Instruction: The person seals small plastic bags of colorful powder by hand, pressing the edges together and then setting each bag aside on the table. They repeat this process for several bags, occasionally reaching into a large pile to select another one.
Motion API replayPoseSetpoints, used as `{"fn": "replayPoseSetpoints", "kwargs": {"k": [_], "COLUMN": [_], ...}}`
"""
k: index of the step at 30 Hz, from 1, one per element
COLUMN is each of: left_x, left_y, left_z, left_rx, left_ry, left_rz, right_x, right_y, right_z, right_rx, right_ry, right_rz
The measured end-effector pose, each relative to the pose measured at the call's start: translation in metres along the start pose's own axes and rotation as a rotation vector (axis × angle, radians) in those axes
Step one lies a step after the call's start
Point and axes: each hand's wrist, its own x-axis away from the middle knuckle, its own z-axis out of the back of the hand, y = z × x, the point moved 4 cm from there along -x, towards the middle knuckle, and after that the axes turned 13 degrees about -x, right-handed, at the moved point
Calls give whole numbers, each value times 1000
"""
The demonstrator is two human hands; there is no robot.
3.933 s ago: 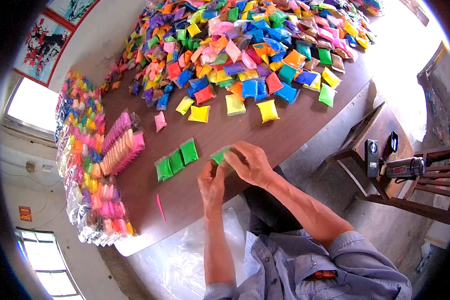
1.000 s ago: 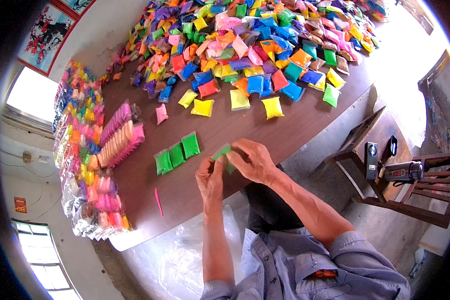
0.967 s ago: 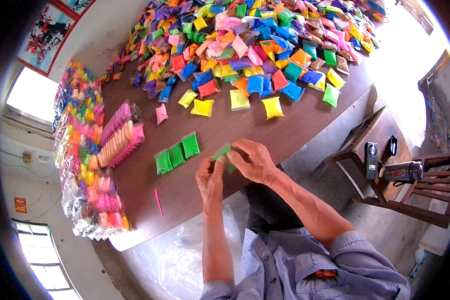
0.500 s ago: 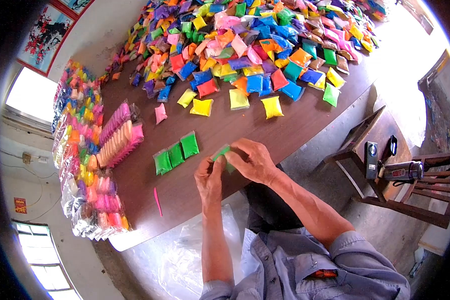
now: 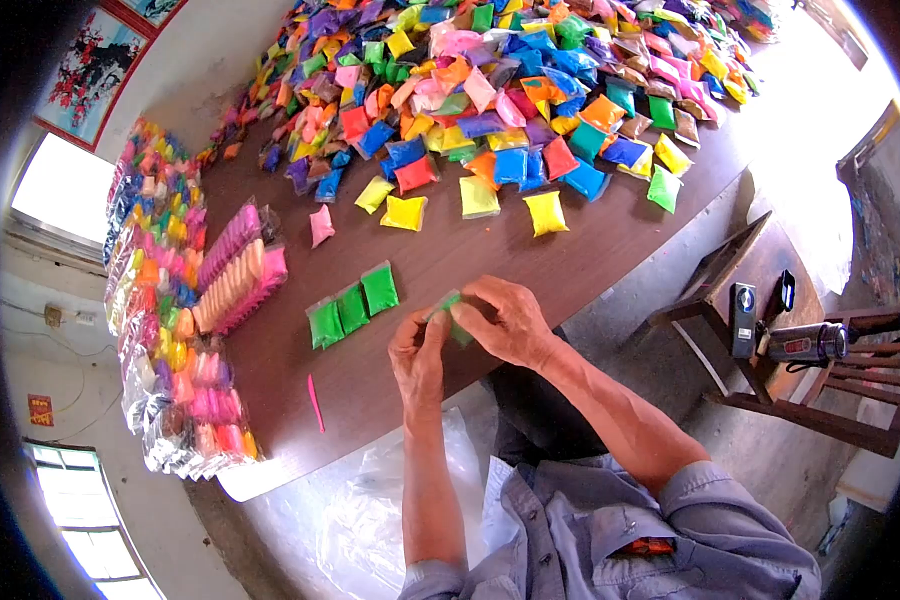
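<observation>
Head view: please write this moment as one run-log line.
left hand: holds green packet | right hand: holds same packet | green row: three packets, on table | pink stick: on table

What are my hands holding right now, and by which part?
A small green packet: left hand at its left side, right hand at its right; fingers hide the exact grip.

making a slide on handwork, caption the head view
Left hand and right hand hold a green packet near three green ones, a multicoloured heap beyond
</observation>
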Motion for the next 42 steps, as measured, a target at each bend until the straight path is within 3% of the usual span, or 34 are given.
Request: {"fn": "replayPoseSetpoints", "kwargs": {"k": [17, 23, 29, 39, 42], "left_x": [0, 4, 7, 1, 4], "left_y": [2, -3, 16, -6, 7], "left_z": [0, 4, -6, -1, -4], "left_rx": [-69, -30, -26, -35, 26], "left_ry": [1, 49, 22, 48, -20], "left_rz": [-34, -15, 68, -53, 29], "right_x": [-1, 1, 1, 1, 2], "right_y": [3, 2, 7, -1, 2], "right_z": [0, -8, -2, -5, -4], "right_rx": [-14, 42, 29, 74, 74], "right_ry": [-16, 1, -12, -49, -39], "right_rz": [-6, 145, 20, -118, -66]}}
